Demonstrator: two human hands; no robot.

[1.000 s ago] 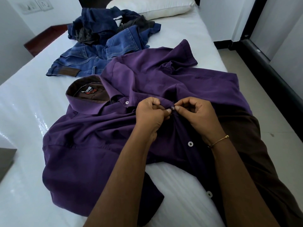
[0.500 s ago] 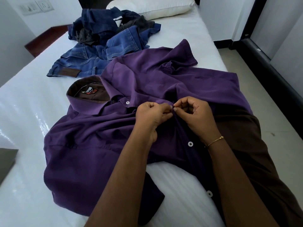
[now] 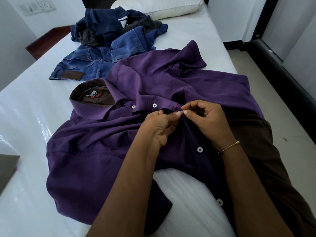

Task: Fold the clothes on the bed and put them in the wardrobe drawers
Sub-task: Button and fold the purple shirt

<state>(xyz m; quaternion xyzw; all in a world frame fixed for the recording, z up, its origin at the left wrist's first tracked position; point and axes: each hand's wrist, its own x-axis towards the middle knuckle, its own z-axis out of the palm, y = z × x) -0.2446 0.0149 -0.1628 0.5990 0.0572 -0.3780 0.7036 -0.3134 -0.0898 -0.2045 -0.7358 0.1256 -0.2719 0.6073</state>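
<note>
Across the middle of the bed (image 3: 25,120) lies the purple shirt (image 3: 95,151), its hem reaching the near edge. Left hand (image 3: 159,128) and right hand (image 3: 207,122) each pinch its front placket at a button. Jeans (image 3: 102,62) sit heaped toward the far end beside the pillow (image 3: 171,7).

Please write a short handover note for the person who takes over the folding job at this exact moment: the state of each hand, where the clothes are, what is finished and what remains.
Left hand: pinches the purple shirt at the button placket.
Right hand: pinches a button at the same spot, fingertips meeting the left hand's.
Purple shirt: spread front-up on the bed, collar to the left.
Pile of jeans: unfolded, farther up the bed near the pillow.
Done: two upper buttons appear fastened.
Left: finish this button; two lower ones look open; fold the shirt, fold the jeans, put all in the wardrobe drawers, which are not in view.
</note>
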